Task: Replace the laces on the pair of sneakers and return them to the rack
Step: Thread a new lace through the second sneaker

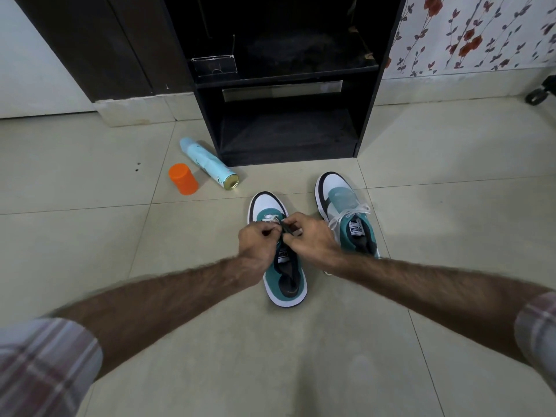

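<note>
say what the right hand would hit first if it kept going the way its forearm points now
Most likely the left hand, which it nearly touches over the left sneaker where both pinch the lace; depth is hard to judge.

"PUMA" reads on the white tongue label of the right sneaker [349,218], letters upside down from this view. Near sneaker [281,263] has the same white tongue label, partly covered by the hands, only part of the letters legible. Print on the light-blue spray can [207,164], far left, too small to read.
</note>
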